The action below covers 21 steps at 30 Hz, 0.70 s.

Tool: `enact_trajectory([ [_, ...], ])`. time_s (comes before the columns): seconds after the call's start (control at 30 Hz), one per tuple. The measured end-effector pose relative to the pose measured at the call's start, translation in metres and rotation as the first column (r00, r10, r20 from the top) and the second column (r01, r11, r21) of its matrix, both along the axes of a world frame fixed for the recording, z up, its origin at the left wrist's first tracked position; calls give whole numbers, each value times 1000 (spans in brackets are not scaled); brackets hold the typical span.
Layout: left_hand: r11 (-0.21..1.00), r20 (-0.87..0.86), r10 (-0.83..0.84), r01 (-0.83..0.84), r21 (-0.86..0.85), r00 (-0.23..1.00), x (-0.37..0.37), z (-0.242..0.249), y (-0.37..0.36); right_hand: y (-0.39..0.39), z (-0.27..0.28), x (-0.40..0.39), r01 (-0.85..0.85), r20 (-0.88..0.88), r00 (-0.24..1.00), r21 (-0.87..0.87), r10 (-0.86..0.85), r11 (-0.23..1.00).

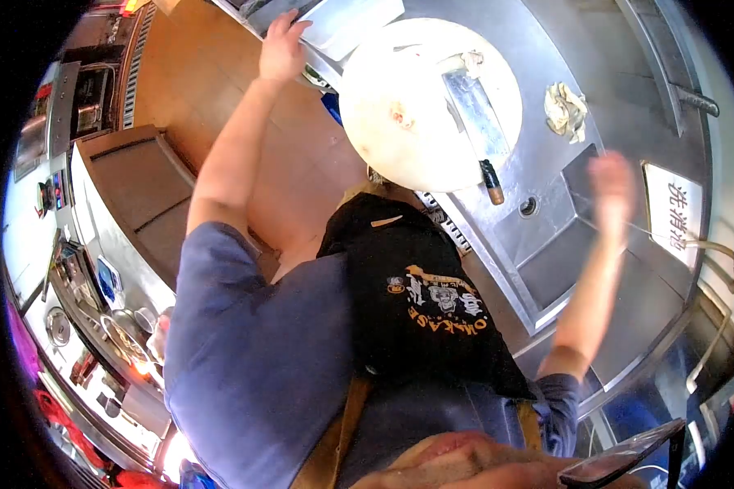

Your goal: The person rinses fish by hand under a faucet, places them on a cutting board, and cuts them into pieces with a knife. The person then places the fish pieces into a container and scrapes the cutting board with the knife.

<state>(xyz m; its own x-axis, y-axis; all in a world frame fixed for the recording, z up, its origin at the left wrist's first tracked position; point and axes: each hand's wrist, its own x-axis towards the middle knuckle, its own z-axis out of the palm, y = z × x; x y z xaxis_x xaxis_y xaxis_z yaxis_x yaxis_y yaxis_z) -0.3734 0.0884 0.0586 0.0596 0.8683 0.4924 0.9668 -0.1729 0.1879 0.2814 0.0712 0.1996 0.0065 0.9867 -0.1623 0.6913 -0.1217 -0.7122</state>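
Note:
At the top, my left hand [282, 50] is raised beside a pale flat-sided container [342, 28], its fingers apart and nothing seen in them. My right hand [611, 183] is over the metal sink area on the right, its fingers smeared by motion. Between my hands lies a round white cutting board [383, 155] with small reddish scraps. A wide-bladed cleaver [475, 110] rests on it, its dark handle over the board's edge. A crumpled cloth [467, 62] touches the blade's far end. Another crumpled cloth [565, 112] lies on the metal counter [554, 49].
A drain [529, 205] and a divided basin [554, 265] are at the right, near a white sign [671, 213] and a tap hose [714, 244]. At the left stand a brown-topped unit [143, 183] and a cooking station with pans, where another person's hand [161, 336] seems to show.

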Motion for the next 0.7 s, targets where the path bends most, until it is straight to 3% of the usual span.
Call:
enact_trajectory([
  [0.03,996,79,59,-64,56,995,19,9,-6,-33,-44,-39,-194,-13,981,-1,193,981],
  [0.07,995,138,82,-89,45,987,47,26,-19,-63,-49,-99,-275,124,951,-70,282,959],
  [0.1,999,276,49,-47,-13,960,72,23,-28,-79,-71,-123,-431,110,895,-39,432,902],
  [0.13,913,378,267,-108,-392,886,111,36,-43,-93,-85,-141,-417,153,893,-67,423,906],
  [0.17,675,185,363,-121,-727,913,143,57,-48,-100,-90,-154,-376,196,904,-57,380,925],
  [0.23,453,125,216,14,-891,968,181,61,-55,-102,-107,-154,-339,220,919,17,327,941],
  [0.4,590,232,335,-11,-808,913,216,23,-61,-115,-84,-124,-324,264,910,-29,320,946],
  [0.47,770,430,345,10,-638,834,226,21,-65,-138,-66,-102,-224,39,973,-103,229,969],
  [0.5,778,425,336,7,-629,841,227,26,-61,-144,-64,-90,-176,-190,974,-284,125,943],
  [0.53,785,609,371,113,-609,701,229,32,-61,-150,-67,-82,-168,-199,973,-280,114,945],
  [0.57,794,755,400,215,-569,520,235,36,-63,-159,-70,-73,-135,-420,906,-401,-51,906],
  [0.6,795,752,387,221,-565,533,240,37,-60,-163,-71,-66,-138,-596,770,-506,-229,851],
  [0.67,880,940,340,361,-308,-29,249,32,-52,-170,-78,-64,-112,-619,737,-508,-271,854],
  [0.7,876,953,255,378,-300,167,248,39,-48,-172,-83,-64,-132,-670,683,-505,-291,853],
])
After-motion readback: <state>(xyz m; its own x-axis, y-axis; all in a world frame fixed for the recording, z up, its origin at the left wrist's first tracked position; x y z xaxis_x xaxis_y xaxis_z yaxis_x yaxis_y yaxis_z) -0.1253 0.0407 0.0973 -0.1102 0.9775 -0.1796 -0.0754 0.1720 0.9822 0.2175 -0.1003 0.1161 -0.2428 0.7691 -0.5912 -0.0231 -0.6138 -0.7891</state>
